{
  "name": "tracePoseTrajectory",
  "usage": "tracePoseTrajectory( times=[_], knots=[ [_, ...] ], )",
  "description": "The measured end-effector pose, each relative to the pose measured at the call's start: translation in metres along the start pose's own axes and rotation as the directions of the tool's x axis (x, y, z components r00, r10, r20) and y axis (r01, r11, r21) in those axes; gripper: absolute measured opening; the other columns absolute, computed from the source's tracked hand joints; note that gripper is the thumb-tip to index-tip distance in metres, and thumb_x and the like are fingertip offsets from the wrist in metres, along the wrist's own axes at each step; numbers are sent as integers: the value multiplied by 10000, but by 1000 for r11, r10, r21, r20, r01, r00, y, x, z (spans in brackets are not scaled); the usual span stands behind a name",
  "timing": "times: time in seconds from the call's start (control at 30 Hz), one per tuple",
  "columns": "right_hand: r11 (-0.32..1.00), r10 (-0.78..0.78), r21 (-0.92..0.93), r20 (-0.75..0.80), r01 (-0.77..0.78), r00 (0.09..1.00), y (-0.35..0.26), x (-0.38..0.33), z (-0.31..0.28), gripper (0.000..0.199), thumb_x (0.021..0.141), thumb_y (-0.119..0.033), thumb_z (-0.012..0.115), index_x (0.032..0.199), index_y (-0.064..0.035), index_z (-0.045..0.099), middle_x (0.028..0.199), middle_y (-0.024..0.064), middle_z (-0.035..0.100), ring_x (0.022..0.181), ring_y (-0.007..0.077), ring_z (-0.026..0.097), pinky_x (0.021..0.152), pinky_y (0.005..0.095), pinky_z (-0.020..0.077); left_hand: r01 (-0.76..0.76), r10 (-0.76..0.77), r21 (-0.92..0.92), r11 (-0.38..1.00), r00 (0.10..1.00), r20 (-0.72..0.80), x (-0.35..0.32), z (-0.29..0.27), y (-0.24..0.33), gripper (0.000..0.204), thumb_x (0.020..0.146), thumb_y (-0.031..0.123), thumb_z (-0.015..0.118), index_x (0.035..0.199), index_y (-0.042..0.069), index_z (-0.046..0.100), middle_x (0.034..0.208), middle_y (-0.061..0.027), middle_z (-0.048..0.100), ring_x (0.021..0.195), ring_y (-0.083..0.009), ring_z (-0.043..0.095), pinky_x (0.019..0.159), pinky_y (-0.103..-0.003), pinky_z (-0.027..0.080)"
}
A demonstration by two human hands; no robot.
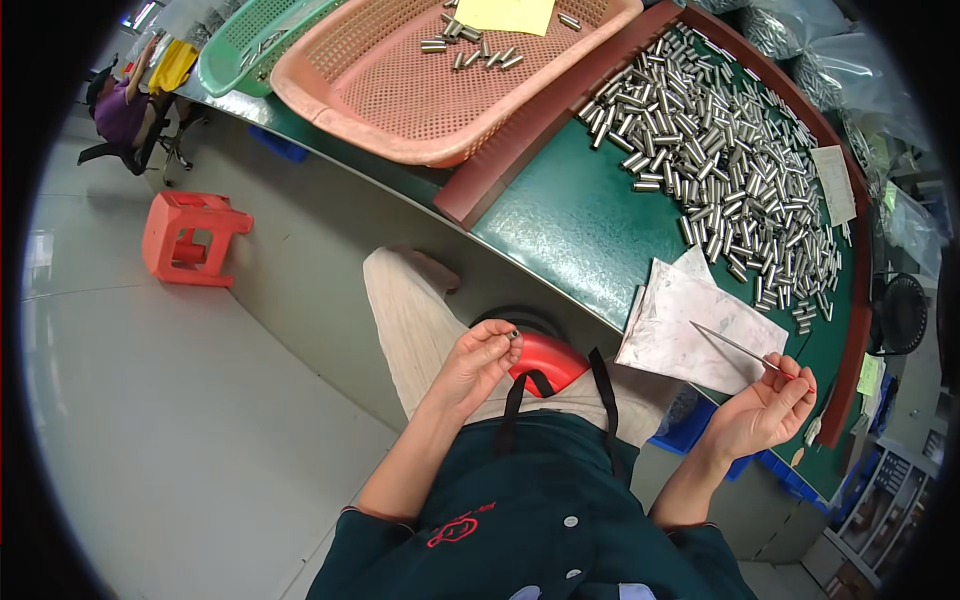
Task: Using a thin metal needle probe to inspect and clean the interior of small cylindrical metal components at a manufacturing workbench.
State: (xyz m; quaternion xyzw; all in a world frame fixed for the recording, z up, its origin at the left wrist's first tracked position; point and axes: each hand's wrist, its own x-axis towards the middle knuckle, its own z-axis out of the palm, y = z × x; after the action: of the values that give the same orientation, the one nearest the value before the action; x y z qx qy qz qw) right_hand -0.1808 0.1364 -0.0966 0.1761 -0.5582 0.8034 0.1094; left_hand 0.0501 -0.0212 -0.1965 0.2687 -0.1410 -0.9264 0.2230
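My left hand (476, 362) hovers over my lap and pinches a small metal cylinder (514, 335) between its fingertips. My right hand (765, 405) sits near the table's front edge and grips a thin metal rod (732, 345) that points up and to the left over a white plastic bag (690, 325). A big heap of metal cylinders (720, 165) lies on the green table (570, 215) beyond the bag.
A pink basket (400, 95) holding a few cylinders and a yellow paper sits at the back left, with a green basket (245, 45) behind it. A brown rim (540, 135) bounds the table. A red stool (190, 240) stands on the floor; another person sits far left.
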Motion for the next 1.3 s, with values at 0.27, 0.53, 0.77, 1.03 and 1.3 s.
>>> tracePoseTrajectory(
  times=[0.27,0.53,0.77,1.03,1.3],
  knots=[
    [999,26,24,18,-26,1000,0,0,-6,161,886,-141,476,945,2,522,840,103,581,767,208,551,740,301,448,1,-1,11,1000,999,46,-1,1,-5,108,815,46,553,922,37,546,858,-72,537,812,-142,505,759,-232,420],
    [999,19,26,33,-20,999,2,0,0,162,889,-140,470,947,2,522,840,108,585,761,209,552,733,303,445,-2,-11,65,998,978,208,1,2,1,77,805,87,579,865,68,533,817,-53,500,767,-137,468,696,-233,376],
    [1000,-6,-5,-29,6,1000,-3,2,6,122,889,-119,457,950,-20,495,770,108,579,689,184,540,679,308,457,-375,296,575,727,927,231,-21,68,36,146,720,-88,551,845,-15,561,849,-116,569,798,-191,537,700,-279,430],
    [999,-25,42,-49,27,998,-4,-1,0,97,878,-70,446,946,-2,458,751,137,576,663,200,552,647,336,482,-397,478,485,-779,125,869,-11,175,111,230,635,-161,585,832,-41,572,754,-135,595,676,-256,551,621,-317,447],
    [996,-35,75,-29,37,999,-2,-2,4,91,865,-43,447,943,3,438,749,149,568,667,217,561,653,354,494,-237,585,680,-694,365,724,38,180,154,92,759,-42,551,838,-7,583,716,-83,559,569,-156,524,482,-259,410]
  ],
)
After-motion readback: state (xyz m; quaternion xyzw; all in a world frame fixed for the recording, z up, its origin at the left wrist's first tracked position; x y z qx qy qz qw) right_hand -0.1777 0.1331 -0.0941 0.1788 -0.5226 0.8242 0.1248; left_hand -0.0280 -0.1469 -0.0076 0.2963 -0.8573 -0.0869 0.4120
